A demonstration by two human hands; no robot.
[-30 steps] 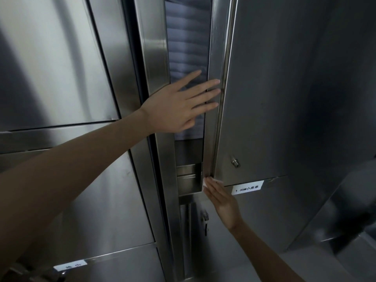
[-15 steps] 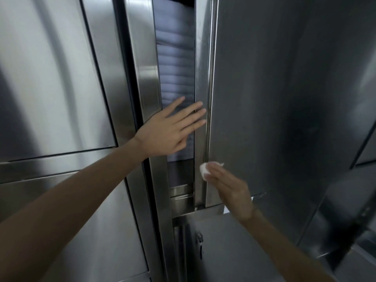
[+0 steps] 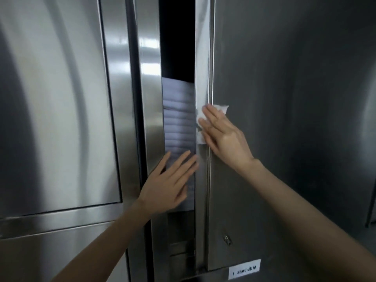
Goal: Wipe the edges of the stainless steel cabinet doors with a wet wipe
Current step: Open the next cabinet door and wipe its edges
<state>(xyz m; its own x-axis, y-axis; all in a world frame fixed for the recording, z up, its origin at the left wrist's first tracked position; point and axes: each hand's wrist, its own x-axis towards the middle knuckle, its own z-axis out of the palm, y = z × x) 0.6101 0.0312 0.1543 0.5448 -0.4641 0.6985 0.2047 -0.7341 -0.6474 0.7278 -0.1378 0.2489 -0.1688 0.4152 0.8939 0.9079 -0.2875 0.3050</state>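
Right hand is lying flat, fingers straight and close together, pressing a white wet wipe against the vertical edge strip of the open stainless steel cabinet door. The wipe is sitting under the fingers. One corner is showing past the fingertips at 1 o'clock on the door face, and another part is peeking out at 8 o'clock on the edge strip.

Left hand is hovering at 7 o'clock of the right hand, fingers spread and straight, holding nothing. Its fingertips are reaching across the door gap to the inner side of the same edge strip. Whether they are touching the metal is not clear.

In the gap, a stack of folded pale linens is showing on a shelf, with dark space at 12 o'clock above it. The cabinet frame post is standing at 9 o'clock of the gap, and a closed steel door is lying further at 9 o'clock.

A small metal lock is sitting on the open door at 6 o'clock of the right hand. A white printed label is sticking just below the door's bottom edge, at 5 o'clock of the lock.
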